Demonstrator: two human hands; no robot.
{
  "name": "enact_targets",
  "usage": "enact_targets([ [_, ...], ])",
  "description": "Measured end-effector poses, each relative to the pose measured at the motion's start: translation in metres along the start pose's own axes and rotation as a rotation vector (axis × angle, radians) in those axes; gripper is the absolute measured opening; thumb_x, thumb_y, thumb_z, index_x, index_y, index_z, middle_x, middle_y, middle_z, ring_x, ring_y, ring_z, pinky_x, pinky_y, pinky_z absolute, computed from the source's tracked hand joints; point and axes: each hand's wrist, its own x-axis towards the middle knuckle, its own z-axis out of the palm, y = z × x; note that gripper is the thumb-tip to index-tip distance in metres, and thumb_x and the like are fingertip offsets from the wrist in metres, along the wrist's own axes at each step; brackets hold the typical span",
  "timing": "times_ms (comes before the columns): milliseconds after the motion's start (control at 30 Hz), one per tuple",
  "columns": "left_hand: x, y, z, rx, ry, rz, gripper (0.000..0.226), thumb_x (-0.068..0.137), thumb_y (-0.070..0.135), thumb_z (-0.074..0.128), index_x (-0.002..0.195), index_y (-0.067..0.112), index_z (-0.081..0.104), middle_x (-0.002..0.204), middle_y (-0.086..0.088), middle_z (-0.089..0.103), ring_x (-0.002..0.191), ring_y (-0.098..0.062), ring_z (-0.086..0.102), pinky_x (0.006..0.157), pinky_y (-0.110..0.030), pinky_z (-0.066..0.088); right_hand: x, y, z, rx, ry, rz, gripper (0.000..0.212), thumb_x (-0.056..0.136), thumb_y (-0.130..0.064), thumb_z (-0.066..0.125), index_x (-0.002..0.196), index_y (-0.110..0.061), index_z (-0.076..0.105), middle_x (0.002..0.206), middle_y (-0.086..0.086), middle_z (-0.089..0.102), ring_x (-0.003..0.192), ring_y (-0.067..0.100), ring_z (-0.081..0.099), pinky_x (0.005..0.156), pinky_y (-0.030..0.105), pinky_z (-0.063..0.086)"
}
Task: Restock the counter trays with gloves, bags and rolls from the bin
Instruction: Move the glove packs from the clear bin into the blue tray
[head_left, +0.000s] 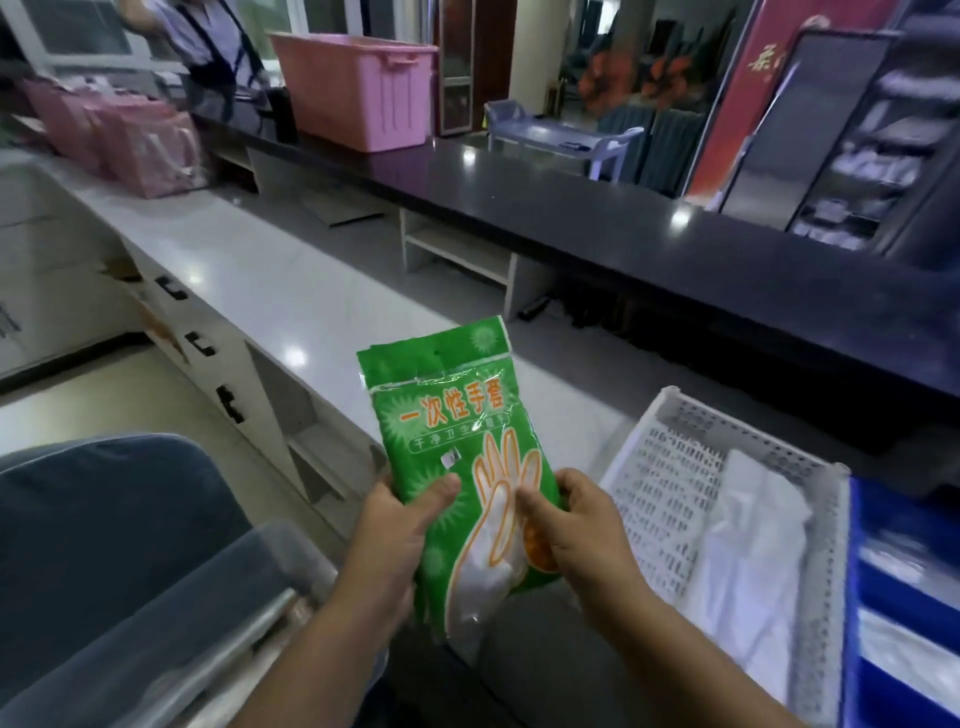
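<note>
Ok, both hands clamp the green glove pack (447, 447) low, left hand (400, 525) and right hand (576, 525) thumbs on front. Likely squaring it for the white tray (670, 415) right of the grip

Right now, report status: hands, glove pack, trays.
Left hand and right hand both gripping flat green plastic glove pack, held upright. White perforated plastic tray to the right, part filled. Nothing blocking.

Both bare forearms reach forward, left hand (402, 525) and right hand (576, 525) side by side, fingers curled, thumbs on top.
</note>
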Motion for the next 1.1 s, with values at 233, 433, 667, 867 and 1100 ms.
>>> enact_targets([
  [233,-0.032,-0.058,0.123,0.024,-0.097,-0.019,0.031,0.059,0.024,0.077,0.089,0.018,0.071,0.090,-0.015,0.076,0.080,-0.034,0.073,0.062,-0.039,0.058,-0.002,0.030,-0.151,-0.010,0.012,0.014,0.035,0.074,-0.026,0.076,0.101,-0.023,0.054,0.104,-0.006,0.061,0.092,0.008,0.060,0.071,0.028,0.053],
  [433,-0.052,-0.094,0.206,0.047,-0.244,-0.164,0.036,0.062,0.030,0.076,0.094,0.016,0.071,0.095,-0.019,0.074,0.084,-0.038,0.071,0.064,-0.041,0.058,-0.006,0.048,-0.249,0.353,-0.122,0.190,0.068,0.059,-0.033,0.082,0.116,-0.012,0.052,0.095,0.008,0.074,0.077,0.019,0.073,0.060,0.025,0.056],
  [667,-0.055,-0.123,0.285,0.143,-0.465,-0.318,0.039,0.069,0.028,0.073,0.102,0.010,0.066,0.098,-0.023,0.072,0.088,-0.043,0.069,0.082,-0.059,0.053,-0.014,0.068,-0.330,0.442,-0.139,0.254,0.044,0.067,-0.017,0.078,0.106,-0.004,0.062,0.094,0.015,0.074,0.084,0.029,0.071,0.069,0.032,0.057],
  [867,-0.044,-0.151,0.349,0.236,-0.725,-0.329,0.037,0.075,0.029,0.068,0.107,0.013,0.064,0.101,-0.012,0.074,0.092,-0.029,0.071,0.076,-0.037,0.059,-0.009,0.076,-0.378,0.469,0.173,0.260,0.052,0.062,-0.015,0.077,0.109,0.000,0.060,0.096,0.020,0.073,0.085,0.034,0.070,0.069,0.037,0.058],
  [1100,-0.013,-0.213,0.397,0.567,-0.814,-0.307,0.027,0.088,0.038,0.055,0.107,0.019,0.056,0.109,-0.006,0.068,0.096,-0.017,0.065,0.075,-0.028,0.049,-0.011,0.090,-0.441,0.292,0.543,0.229,0.029,0.067,0.005,0.076,0.091,-0.006,0.065,0.075,0.010,0.076,0.066,0.022,0.072,0.056,0.027,0.056],
])
